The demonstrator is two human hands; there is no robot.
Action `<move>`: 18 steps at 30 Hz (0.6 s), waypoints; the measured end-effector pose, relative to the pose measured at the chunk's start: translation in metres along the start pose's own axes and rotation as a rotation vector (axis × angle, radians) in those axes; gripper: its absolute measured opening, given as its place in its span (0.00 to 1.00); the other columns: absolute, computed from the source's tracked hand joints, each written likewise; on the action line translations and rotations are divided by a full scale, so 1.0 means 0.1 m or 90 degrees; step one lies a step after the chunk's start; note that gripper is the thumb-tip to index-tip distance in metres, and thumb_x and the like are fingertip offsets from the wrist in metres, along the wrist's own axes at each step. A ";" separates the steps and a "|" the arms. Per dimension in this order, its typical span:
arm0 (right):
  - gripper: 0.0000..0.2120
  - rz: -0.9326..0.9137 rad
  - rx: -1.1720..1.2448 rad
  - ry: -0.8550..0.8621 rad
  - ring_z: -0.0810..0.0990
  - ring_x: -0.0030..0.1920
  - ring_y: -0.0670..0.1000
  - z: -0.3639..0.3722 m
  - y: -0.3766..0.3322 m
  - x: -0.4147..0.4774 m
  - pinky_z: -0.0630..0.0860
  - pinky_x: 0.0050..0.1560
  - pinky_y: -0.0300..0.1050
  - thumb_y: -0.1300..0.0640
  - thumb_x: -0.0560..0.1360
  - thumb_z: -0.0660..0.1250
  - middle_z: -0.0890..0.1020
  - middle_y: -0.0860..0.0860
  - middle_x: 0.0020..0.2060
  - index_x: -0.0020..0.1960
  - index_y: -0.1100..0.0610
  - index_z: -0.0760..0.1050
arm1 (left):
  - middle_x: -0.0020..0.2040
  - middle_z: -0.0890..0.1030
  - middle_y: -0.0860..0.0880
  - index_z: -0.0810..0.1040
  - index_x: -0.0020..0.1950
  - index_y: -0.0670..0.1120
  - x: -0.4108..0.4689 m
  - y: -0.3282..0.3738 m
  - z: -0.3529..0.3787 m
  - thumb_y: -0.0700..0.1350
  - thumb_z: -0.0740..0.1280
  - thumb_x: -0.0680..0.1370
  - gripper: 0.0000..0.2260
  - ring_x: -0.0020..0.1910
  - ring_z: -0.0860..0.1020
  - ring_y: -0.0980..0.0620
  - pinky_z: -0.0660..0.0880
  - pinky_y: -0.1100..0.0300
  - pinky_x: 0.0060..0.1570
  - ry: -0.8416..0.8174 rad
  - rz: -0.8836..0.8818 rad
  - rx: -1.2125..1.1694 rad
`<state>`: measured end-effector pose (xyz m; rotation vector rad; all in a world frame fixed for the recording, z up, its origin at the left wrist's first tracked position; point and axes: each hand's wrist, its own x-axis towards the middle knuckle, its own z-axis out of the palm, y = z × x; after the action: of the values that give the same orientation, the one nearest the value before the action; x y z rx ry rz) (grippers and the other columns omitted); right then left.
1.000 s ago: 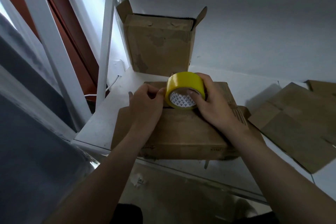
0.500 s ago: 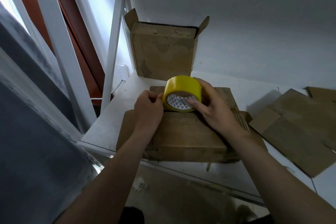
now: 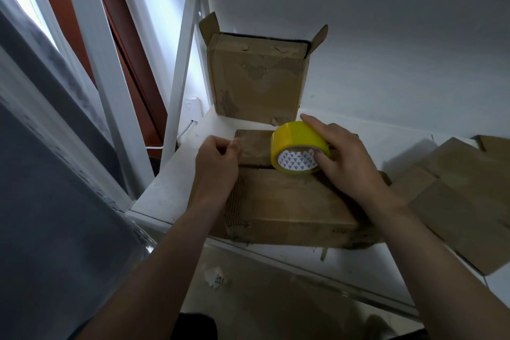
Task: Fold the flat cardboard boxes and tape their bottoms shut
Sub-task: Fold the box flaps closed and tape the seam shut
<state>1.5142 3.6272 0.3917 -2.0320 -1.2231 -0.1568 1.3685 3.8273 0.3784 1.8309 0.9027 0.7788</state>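
Lying on white shelf against grey wall, folded cardboard box; right hand gripping yellow tape roll atop; left hand curled at 9 o'clock edge, hold unclear; open box at 12, flat cardboard at 3.

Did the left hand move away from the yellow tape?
Yes. The left hand slid left along the box toward its left edge. A gap now separates it from the tape, which it touched before.

Yellow tape roll with triangle-patterned white core, brown cardboard boxes, white shelf.
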 end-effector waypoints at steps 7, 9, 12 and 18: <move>0.37 -0.015 -0.174 0.000 0.68 0.54 0.52 0.00 -0.14 0.03 0.68 0.47 0.47 0.62 0.77 0.65 0.74 0.49 0.53 0.78 0.35 0.56 | 0.41 0.81 0.53 0.80 0.48 0.44 0.03 -0.13 -0.27 0.49 0.67 0.82 0.09 0.42 0.79 0.57 0.70 0.64 0.41 0.012 -0.025 -0.041; 0.38 -0.020 -0.207 0.014 0.67 0.54 0.52 0.02 -0.21 0.03 0.69 0.44 0.47 0.62 0.76 0.65 0.72 0.48 0.52 0.77 0.34 0.57 | 0.40 0.82 0.54 0.81 0.47 0.45 0.06 -0.18 -0.35 0.48 0.67 0.82 0.09 0.42 0.79 0.58 0.69 0.64 0.41 0.007 -0.038 -0.041; 0.37 -0.011 -0.203 0.038 0.65 0.54 0.50 0.08 -0.25 0.02 0.69 0.49 0.46 0.64 0.76 0.65 0.73 0.47 0.51 0.77 0.36 0.60 | 0.35 0.82 0.55 0.81 0.40 0.49 0.08 -0.26 -0.43 0.47 0.69 0.81 0.10 0.39 0.80 0.57 0.74 0.60 0.42 -0.022 -0.070 -0.066; 0.26 0.130 0.087 0.041 0.73 0.61 0.48 0.29 -0.32 0.02 0.76 0.65 0.54 0.63 0.79 0.65 0.74 0.43 0.62 0.69 0.38 0.66 | 0.42 0.82 0.51 0.82 0.42 0.50 0.07 -0.43 -0.54 0.49 0.69 0.81 0.09 0.44 0.78 0.52 0.78 0.45 0.56 -0.064 -0.149 -0.063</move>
<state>1.4824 3.6559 0.3891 -2.0023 -0.9533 -0.0394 1.3178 3.8706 0.3597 1.6278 0.9742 0.5698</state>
